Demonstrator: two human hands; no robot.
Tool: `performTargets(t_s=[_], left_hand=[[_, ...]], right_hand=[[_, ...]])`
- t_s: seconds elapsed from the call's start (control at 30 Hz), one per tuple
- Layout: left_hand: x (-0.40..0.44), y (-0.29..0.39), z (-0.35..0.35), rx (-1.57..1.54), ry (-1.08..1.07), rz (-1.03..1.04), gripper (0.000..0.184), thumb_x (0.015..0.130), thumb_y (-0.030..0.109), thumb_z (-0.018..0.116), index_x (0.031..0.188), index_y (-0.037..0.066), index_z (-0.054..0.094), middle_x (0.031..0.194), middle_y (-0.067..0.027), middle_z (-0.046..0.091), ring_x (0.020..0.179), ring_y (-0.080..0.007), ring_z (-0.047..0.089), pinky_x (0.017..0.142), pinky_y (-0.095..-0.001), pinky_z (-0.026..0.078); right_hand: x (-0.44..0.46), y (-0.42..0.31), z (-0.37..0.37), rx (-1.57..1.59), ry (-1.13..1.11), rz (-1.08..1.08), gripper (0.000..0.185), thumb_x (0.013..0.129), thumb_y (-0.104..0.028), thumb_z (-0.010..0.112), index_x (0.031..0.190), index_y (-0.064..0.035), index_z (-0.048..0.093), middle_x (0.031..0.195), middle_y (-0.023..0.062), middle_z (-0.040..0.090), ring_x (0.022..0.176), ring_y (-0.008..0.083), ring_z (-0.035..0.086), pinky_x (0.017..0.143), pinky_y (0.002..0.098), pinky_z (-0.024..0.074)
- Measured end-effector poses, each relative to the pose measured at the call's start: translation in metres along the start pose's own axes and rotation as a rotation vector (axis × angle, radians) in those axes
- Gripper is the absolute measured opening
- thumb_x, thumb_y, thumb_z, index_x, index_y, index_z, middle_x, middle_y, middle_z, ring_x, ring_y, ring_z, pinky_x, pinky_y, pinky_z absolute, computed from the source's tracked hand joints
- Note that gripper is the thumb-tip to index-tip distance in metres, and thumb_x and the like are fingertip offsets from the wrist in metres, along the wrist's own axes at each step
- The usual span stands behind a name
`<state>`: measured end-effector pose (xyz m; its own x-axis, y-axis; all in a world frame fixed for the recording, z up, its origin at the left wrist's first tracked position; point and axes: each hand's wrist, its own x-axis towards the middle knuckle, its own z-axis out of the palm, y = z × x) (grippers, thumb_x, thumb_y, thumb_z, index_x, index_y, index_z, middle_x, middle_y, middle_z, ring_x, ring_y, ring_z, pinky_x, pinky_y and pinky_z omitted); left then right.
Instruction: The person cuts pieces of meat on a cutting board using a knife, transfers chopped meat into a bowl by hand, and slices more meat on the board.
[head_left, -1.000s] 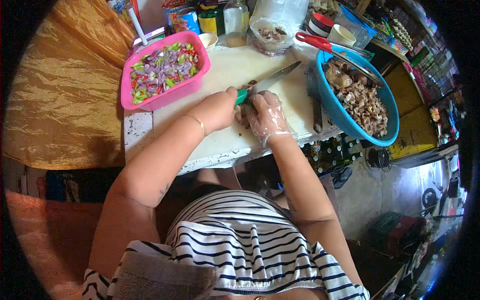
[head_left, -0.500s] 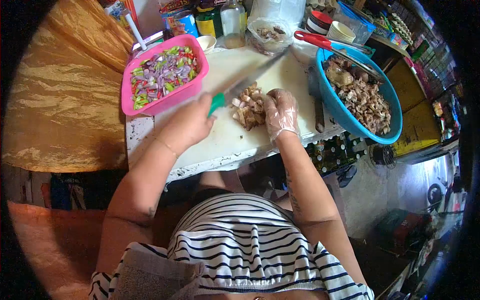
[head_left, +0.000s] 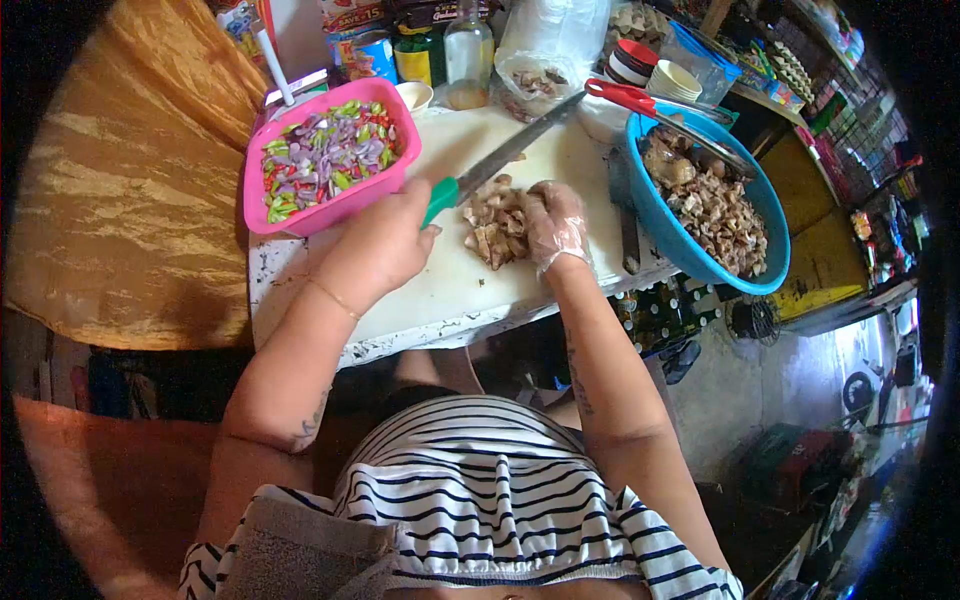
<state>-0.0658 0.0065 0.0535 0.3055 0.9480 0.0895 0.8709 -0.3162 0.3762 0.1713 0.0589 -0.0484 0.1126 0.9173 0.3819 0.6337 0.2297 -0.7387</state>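
Observation:
My left hand (head_left: 385, 243) is closed around the green handle of a knife (head_left: 515, 148). Its long blade slants up to the right, above the far side of the chopped meat (head_left: 497, 222). That meat lies in a small heap of cubes on the white cutting board (head_left: 420, 290). In a clear plastic glove, my right hand (head_left: 557, 222) rests with curled fingers against the heap's right side. The fingertips are partly hidden, so what lies under them shows only in part.
A pink basin (head_left: 330, 212) of sliced onions and peppers stands at the left. At the right is a blue basin (head_left: 715, 270) of chopped meat, with red-handled tongs (head_left: 625, 95) across its rim. Another blade (head_left: 630, 240) lies beside it. Behind stand a glass bottle (head_left: 468, 60) and a meat-filled bag (head_left: 537, 88).
The knife blade was blurred by motion and now shows sharply, a little lower at the handle. My right hand stays against the meat. The whole view has shifted slightly.

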Motion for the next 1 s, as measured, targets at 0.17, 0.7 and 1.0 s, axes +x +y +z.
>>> performTargets(t_s=[0.17,0.7,1.0], left_hand=[[0.006,-0.006,0.029,0.07,-0.173,-0.065,0.03,0.089,0.013,0.067,0.109,-0.003,0.05,0.09,-0.03,0.067,0.091,-0.0486,0.066,0.082,-0.056,0.051],[-0.002,0.008,0.008,0.047,-0.084,-0.009,0.029,0.088,0.01,0.067,0.107,-0.004,0.051,0.09,-0.0316,0.067,0.09,-0.0496,0.066,0.081,-0.0558,0.051],[-0.003,0.001,0.012,0.04,-0.083,-0.071,0.031,0.09,0.014,0.068,0.108,-0.002,0.05,0.094,-0.0318,0.065,0.092,-0.0505,0.064,0.082,-0.0544,0.05]], right_hand=[[-0.001,0.004,0.0,0.005,0.046,-0.039,0.02,0.087,-0.02,0.061,0.093,-0.0025,0.07,0.094,0.0256,0.067,0.094,0.0454,0.063,0.085,0.052,0.0488],[0.001,0.019,0.005,0.035,0.066,0.035,0.022,0.09,-0.02,0.061,0.1,-0.0028,0.07,0.105,0.025,0.066,0.102,0.0441,0.06,0.088,0.051,0.0481],[0.011,0.0,-0.004,-0.051,-0.139,0.019,0.029,0.086,-0.024,0.064,0.107,-0.0057,0.073,0.109,0.0232,0.069,0.106,0.0414,0.064,0.097,0.0475,0.0492]])
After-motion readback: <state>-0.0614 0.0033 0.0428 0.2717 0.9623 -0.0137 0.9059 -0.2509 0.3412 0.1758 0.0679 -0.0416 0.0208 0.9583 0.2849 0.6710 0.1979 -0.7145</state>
